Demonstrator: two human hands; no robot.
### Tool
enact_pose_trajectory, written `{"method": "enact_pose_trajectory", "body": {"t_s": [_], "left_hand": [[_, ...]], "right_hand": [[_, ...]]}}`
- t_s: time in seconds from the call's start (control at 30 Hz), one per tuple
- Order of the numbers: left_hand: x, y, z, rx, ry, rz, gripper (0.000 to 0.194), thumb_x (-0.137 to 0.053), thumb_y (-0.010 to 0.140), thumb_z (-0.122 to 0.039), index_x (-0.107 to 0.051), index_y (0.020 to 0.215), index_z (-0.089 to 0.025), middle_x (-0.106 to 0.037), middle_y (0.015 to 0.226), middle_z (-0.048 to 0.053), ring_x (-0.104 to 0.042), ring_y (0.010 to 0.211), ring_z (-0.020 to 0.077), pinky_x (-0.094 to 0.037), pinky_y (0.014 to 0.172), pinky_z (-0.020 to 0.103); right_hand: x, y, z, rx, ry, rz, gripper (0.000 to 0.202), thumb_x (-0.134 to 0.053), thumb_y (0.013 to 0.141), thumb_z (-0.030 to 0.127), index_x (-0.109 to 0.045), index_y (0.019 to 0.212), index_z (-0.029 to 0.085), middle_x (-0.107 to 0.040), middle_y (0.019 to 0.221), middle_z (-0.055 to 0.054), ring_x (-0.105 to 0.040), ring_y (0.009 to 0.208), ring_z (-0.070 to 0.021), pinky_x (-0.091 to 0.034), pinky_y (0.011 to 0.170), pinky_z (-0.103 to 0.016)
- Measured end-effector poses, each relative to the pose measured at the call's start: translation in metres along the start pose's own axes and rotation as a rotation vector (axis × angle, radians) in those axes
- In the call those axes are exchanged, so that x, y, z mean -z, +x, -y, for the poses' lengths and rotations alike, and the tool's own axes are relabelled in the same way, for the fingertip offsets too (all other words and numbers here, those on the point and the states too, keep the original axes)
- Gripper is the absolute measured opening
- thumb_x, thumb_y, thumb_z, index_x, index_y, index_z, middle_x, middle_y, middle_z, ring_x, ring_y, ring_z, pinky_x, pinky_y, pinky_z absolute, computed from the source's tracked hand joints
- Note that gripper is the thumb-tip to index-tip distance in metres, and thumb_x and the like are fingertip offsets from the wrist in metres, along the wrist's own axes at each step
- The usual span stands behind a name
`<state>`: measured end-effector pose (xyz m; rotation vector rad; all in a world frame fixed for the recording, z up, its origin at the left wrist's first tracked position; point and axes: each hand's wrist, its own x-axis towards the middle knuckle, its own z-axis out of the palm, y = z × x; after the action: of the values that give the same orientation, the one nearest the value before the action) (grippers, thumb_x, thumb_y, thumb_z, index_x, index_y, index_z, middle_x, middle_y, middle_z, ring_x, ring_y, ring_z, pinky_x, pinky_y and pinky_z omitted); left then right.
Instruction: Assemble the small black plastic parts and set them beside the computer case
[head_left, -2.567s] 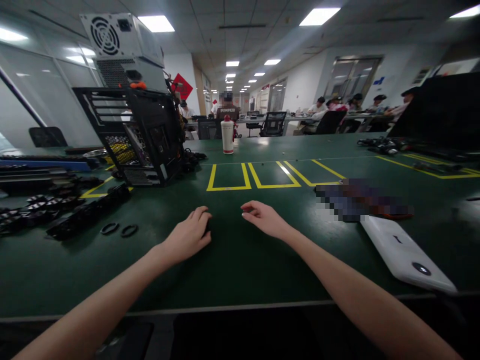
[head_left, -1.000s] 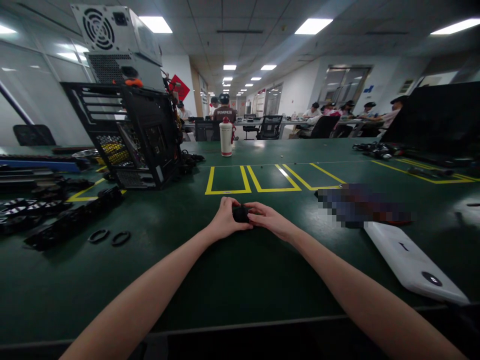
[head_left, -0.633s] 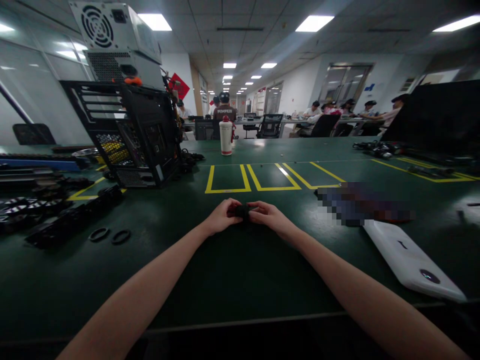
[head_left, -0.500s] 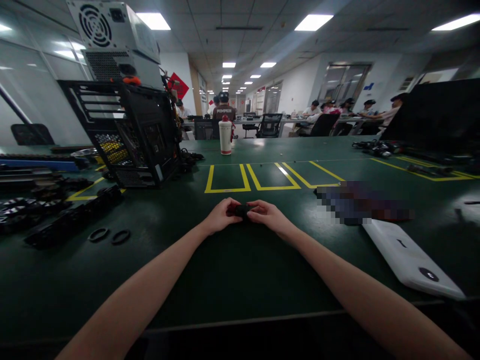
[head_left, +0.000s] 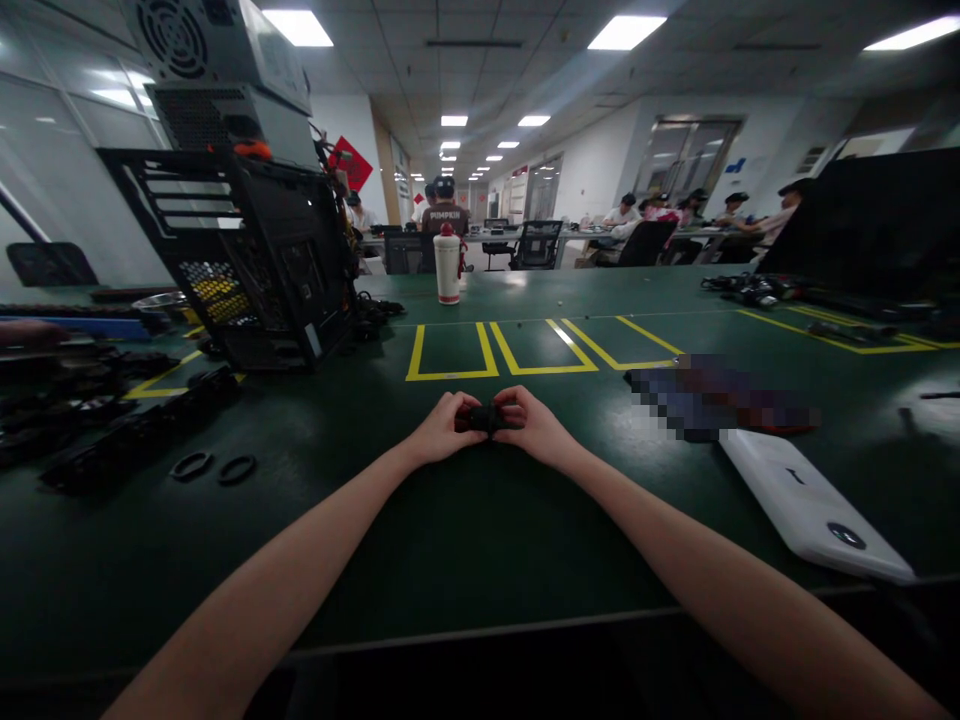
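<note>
A small dark cylindrical part (head_left: 482, 419) with a raised ring near its middle is held level just above the green table (head_left: 480, 530). My left hand (head_left: 442, 428) grips its left end between thumb and fingers. At the other end, my right hand (head_left: 531, 424) pinches it with thumb and fingertips. Its exact kind is too dark and small to tell, and both ends are partly covered by my fingers. Off to the left lie two black rings, one (head_left: 191, 465) beside the other (head_left: 237, 470), apart from both hands.
Black parts (head_left: 135, 425) and a computer case (head_left: 240, 260) with power supplies on top crowd the left. Beyond my hands are yellow tape outlines (head_left: 451, 376) and a white tumbler (head_left: 448, 268). A white device (head_left: 814, 505) lies at right. People sit in the background.
My hands have drawn slightly apart, and more of the dark cylindrical part shows between them. The whole view has shifted a little. At the far left edge, a blurred shape now appears.
</note>
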<state>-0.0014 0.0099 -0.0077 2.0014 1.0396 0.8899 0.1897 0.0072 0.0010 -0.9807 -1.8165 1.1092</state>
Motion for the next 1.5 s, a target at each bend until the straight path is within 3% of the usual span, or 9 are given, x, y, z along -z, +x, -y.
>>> {"method": "enact_pose_trajectory", "body": {"t_s": [0.27, 0.43, 0.6, 0.73, 0.87, 1.07, 1.3, 1.5], "left_hand": [[-0.003, -0.002, -0.009, 0.023, 0.085, -0.030, 0.051, -0.066, 0.059, -0.041, -0.049, 0.101, -0.019, -0.042, 0.103, 0.006, -0.050, 0.091, 0.0186, -0.046, 0.080, 0.039], [-0.003, -0.002, -0.008, -0.005, 0.116, -0.058, 0.063, -0.066, 0.059, -0.041, -0.043, 0.115, -0.024, -0.041, 0.101, 0.005, -0.050, 0.089, 0.0187, -0.045, 0.080, 0.040], [-0.002, -0.002, -0.012, 0.010, 0.159, -0.026, 0.068, -0.063, 0.062, -0.044, -0.037, 0.123, -0.030, -0.038, 0.094, 0.003, -0.048, 0.084, 0.0167, -0.045, 0.077, 0.037], [-0.002, -0.003, -0.017, 0.021, 0.186, -0.007, 0.068, -0.062, 0.063, -0.043, -0.035, 0.125, -0.032, -0.035, 0.090, 0.002, -0.046, 0.079, 0.0146, -0.045, 0.075, 0.035], [-0.003, -0.003, -0.017, 0.010, 0.193, -0.003, 0.068, -0.062, 0.065, -0.041, -0.033, 0.126, -0.034, -0.034, 0.089, 0.001, -0.044, 0.078, 0.0140, -0.045, 0.075, 0.034], [-0.004, -0.002, -0.012, -0.018, 0.174, -0.014, 0.067, -0.063, 0.063, -0.043, -0.037, 0.124, -0.033, -0.036, 0.090, 0.002, -0.044, 0.082, 0.0153, -0.044, 0.076, 0.035], [-0.003, -0.001, -0.013, -0.017, 0.304, -0.047, 0.068, -0.061, 0.062, -0.051, -0.039, 0.123, -0.031, -0.037, 0.086, 0.001, -0.044, 0.076, 0.0150, -0.043, 0.071, 0.033], [-0.003, -0.001, -0.013, -0.048, 0.355, -0.022, 0.074, -0.062, 0.061, -0.049, -0.033, 0.126, -0.031, -0.035, 0.086, 0.001, -0.042, 0.076, 0.0143, -0.041, 0.071, 0.030]], "right_hand": [[-0.005, -0.006, 0.005, 0.077, -0.141, -0.023, 0.040, -0.056, 0.061, 0.007, -0.042, 0.096, 0.020, -0.046, 0.102, -0.004, -0.054, 0.075, -0.0118, -0.049, 0.064, -0.029], [-0.006, -0.008, 0.009, -0.004, -0.030, -0.007, 0.042, -0.057, 0.063, 0.011, -0.043, 0.102, 0.018, -0.048, 0.104, -0.006, -0.054, 0.085, -0.0142, -0.047, 0.073, -0.032], [-0.003, -0.007, 0.012, -0.071, 0.042, -0.037, 0.024, -0.056, 0.072, 0.026, -0.051, 0.094, 0.017, -0.054, 0.099, -0.004, -0.054, 0.092, -0.0154, -0.043, 0.083, -0.036], [-0.002, -0.008, 0.012, -0.047, 0.122, -0.015, 0.019, -0.060, 0.067, 0.020, -0.053, 0.084, 0.018, -0.054, 0.102, -0.002, -0.051, 0.101, -0.0168, -0.042, 0.086, -0.036], [-0.002, -0.009, 0.011, -0.062, 0.178, -0.004, 0.021, -0.059, 0.068, 0.020, -0.052, 0.088, 0.019, -0.055, 0.101, -0.003, -0.051, 0.100, -0.0172, -0.042, 0.086, -0.037], [-0.004, -0.005, 0.008, 0.039, 0.095, -0.028, 0.032, -0.060, 0.064, 0.012, -0.050, 0.093, 0.018, -0.052, 0.103, -0.003, -0.049, 0.102, -0.0153, -0.041, 0.089, -0.034], [-0.001, 0.000, -0.003, -0.061, 0.069, 0.011, 0.037, -0.063, 0.062, 0.013, -0.048, 0.097, 0.014, -0.056, 0.097, -0.007, -0.057, 0.089, -0.0150, -0.045, 0.084, -0.036], [0.002, -0.001, -0.003, -0.013, 0.037, 0.021, 0.034, -0.063, 0.063, 0.013, -0.050, 0.094, 0.015, -0.056, 0.098, -0.006, -0.058, 0.089, -0.0159, -0.046, 0.083, -0.036]]}}
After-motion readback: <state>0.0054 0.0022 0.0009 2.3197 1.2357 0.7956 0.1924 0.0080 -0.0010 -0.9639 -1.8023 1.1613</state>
